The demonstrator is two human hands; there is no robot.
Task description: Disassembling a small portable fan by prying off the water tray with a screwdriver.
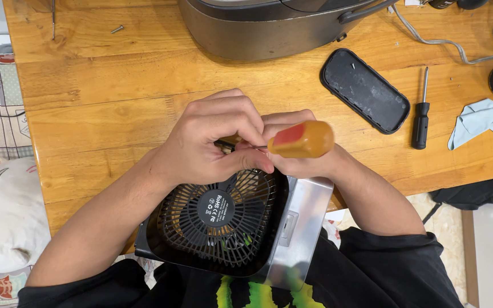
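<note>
Black square plastic fan, round rear grille up, tilted over table's near edge; amber-handled screwdriver lies level at its top edge.

Two hands: left, right. One fan, black grille, silver side. Two screwdrivers: one amber-handled, one black on the counter. One black oblong cover. One blue cloth. One loose screw. One grey appliance at far edge. One grey cable
</note>
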